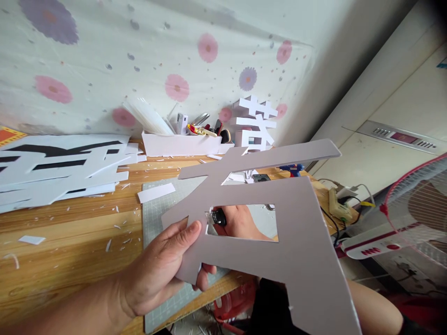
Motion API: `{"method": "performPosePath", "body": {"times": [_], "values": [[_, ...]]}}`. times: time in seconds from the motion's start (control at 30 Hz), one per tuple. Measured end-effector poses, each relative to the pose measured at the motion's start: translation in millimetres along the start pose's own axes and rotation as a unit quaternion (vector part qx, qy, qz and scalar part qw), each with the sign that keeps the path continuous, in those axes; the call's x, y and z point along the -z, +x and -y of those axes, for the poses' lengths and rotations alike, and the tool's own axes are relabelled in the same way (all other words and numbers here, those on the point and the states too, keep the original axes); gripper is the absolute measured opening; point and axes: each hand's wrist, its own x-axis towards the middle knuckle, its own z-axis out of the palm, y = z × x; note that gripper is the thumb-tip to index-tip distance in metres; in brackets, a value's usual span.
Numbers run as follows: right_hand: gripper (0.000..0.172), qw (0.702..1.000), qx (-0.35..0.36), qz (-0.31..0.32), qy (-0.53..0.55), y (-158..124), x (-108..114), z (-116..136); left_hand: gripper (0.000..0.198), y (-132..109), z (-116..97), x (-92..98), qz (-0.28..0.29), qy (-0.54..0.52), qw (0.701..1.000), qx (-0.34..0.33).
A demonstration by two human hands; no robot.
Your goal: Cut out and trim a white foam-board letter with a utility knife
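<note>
Trimming or tidying along the inner edge of a rectangular opening seems, by judgement, to be the step in hand. A large white cut-out [300, 214], shaped with several arms and notches, is held tilted above a cutting mat [152, 215] and the near edge of a wooden table [70, 260]. It is gripped by the left hand [159, 263], which is closed on its lower left part, with the thumb pressed on the upper face just beside the opening and fingertips curled out from underneath. Behind the cut-out, the right hand [240, 221] is seen only through the opening, with a small black tool [219, 217] at its fingers, near the opening's left edge. Most of those fingers are hidden, so it cannot be told how firmly the tool is gripped, or whether the edge is actually touched by it; its exact kind cannot be made out either. A loose white strip [156, 192] is laid partly over the mat's upper left corner, and small scraps are scattered across the wood. For the next move, a steady left hold is judged to be called for, with the thumb clear of the tool's path and the narrow arms of the cut-out spared from bending. If more of the edge is to be worked, small, controlled strokes would be needed, and the cut-out might have to be turned so that each corner can be reached and seen.
</note>
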Motion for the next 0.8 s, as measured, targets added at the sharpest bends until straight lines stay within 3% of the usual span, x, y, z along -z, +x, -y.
{"method": "performPosePath", "body": {"times": [0.23, 0.43, 0.6, 0.73, 0.8], "values": [[0.038, 0.999, -0.011, -0.048, -0.022, -1, -2, 3, 0.05, -2, -1, -1.0, -0.003, 0.001, 1.0, 0.016], [0.034, 0.996, -0.015, -0.078, -0.039, 1, -9, -7, 0.047, 1, 2, 1.2, -0.034, 0.018, 0.999, -0.01], [0.027, 0.989, -0.004, -0.133, -0.064, 0, -16, -21, 0.05, 7, 0, 1.4, -0.102, 0.027, 0.992, -0.072], [0.008, 0.983, 0.038, -0.167, -0.065, 1, -19, -36, 0.054, 11, -5, 7.5, -0.144, 0.054, 0.983, -0.1], [0.01, 0.981, 0.058, -0.178, -0.059, 3, -21, -45, 0.056, 14, -9, 12.2, -0.165, 0.064, 0.978, -0.114]]}}
